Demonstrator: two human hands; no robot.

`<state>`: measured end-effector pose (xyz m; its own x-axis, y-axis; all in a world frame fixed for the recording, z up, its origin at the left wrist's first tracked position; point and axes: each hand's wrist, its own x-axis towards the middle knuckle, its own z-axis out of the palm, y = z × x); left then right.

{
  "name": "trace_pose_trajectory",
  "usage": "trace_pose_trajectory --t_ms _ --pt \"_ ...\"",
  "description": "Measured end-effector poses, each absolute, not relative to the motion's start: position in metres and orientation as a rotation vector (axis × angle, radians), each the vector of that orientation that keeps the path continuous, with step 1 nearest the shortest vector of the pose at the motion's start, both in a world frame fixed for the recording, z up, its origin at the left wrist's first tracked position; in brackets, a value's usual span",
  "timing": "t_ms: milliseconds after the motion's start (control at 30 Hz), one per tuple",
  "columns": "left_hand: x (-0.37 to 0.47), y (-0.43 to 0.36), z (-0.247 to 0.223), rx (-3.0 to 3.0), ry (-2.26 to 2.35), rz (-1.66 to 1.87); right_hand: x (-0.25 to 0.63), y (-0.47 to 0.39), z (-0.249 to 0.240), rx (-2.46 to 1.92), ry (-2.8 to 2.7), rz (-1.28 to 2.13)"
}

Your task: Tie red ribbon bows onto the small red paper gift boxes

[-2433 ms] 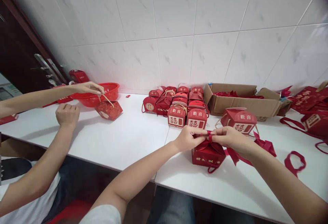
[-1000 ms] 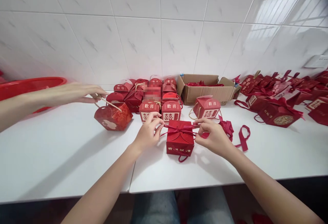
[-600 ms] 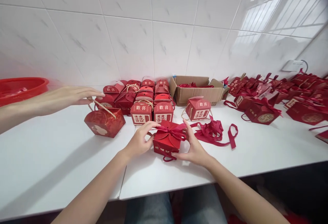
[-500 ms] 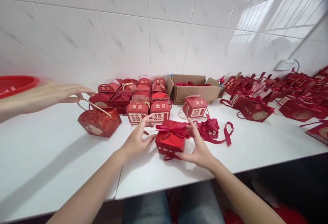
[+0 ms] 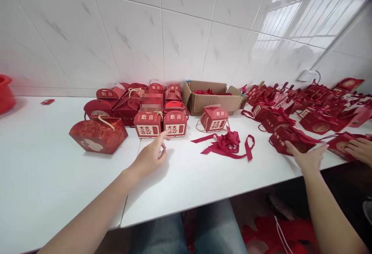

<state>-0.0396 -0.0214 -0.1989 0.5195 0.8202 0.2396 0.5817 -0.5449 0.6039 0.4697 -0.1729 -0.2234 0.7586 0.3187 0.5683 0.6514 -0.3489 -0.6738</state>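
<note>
My left hand (image 5: 149,157) hovers over the white table just in front of two small red boxes with white panels, its index finger extended and the other fingers loosely curled, holding nothing. Its fingertip overlaps the right one of them, a double-happiness gift box (image 5: 174,124); contact is unclear. Far to the right, my right hand (image 5: 309,159) is at a dark red gift box (image 5: 292,138) with a ribbon on top. Thumb and fingers are spread, and the thumb lies against the box's front. A heap of crimson ribbon (image 5: 229,145) lies between my hands.
A co-worker's hand (image 5: 362,150) touches another red box (image 5: 340,143) at the right edge. Many ribboned boxes crowd the back right. A cardboard carton (image 5: 209,101), a single handled box (image 5: 214,119) and a larger orange-red box (image 5: 99,136) stand along the wall side.
The ribboned red box has gone from between my hands to the boxes at the right, with my right hand. Another person's hand at the left has let go of the orange-red box and left view.
</note>
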Motion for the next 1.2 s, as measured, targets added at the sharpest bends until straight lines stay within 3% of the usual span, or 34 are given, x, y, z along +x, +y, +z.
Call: trace_pose_trajectory --t_ms 133,300,367,567,767,900,1033,1200 --pt "-0.038 -0.018 -0.203 2.318 1.196 0.716 0.423 -0.157 -0.225 -1.867 -1.069 -0.484" --pt "-0.036 -0.018 -0.212 2.364 1.190 0.715 0.332 -0.140 -0.204 -1.700 -2.068 0.218" --pt "-0.033 -0.020 -0.212 2.389 1.214 0.741 0.310 -0.129 -0.200 -1.761 -2.145 0.339" --pt "0.026 -0.012 -0.187 2.447 1.080 0.887 0.297 -0.104 -0.211 -1.764 -2.059 0.322" --pt "0.126 0.042 -0.171 2.347 1.109 0.916 0.311 -0.120 -0.205 -1.590 -1.801 0.218" --pt "0.159 0.071 -0.178 2.284 1.113 0.886 0.338 -0.135 -0.182 -1.484 -1.335 0.116" --pt "0.171 0.076 -0.186 2.236 1.074 0.887 0.359 -0.141 -0.144 -1.033 -0.741 0.289" --pt "0.168 0.041 -0.178 2.249 0.989 1.010 0.367 -0.142 -0.108 -0.789 -0.690 0.299"
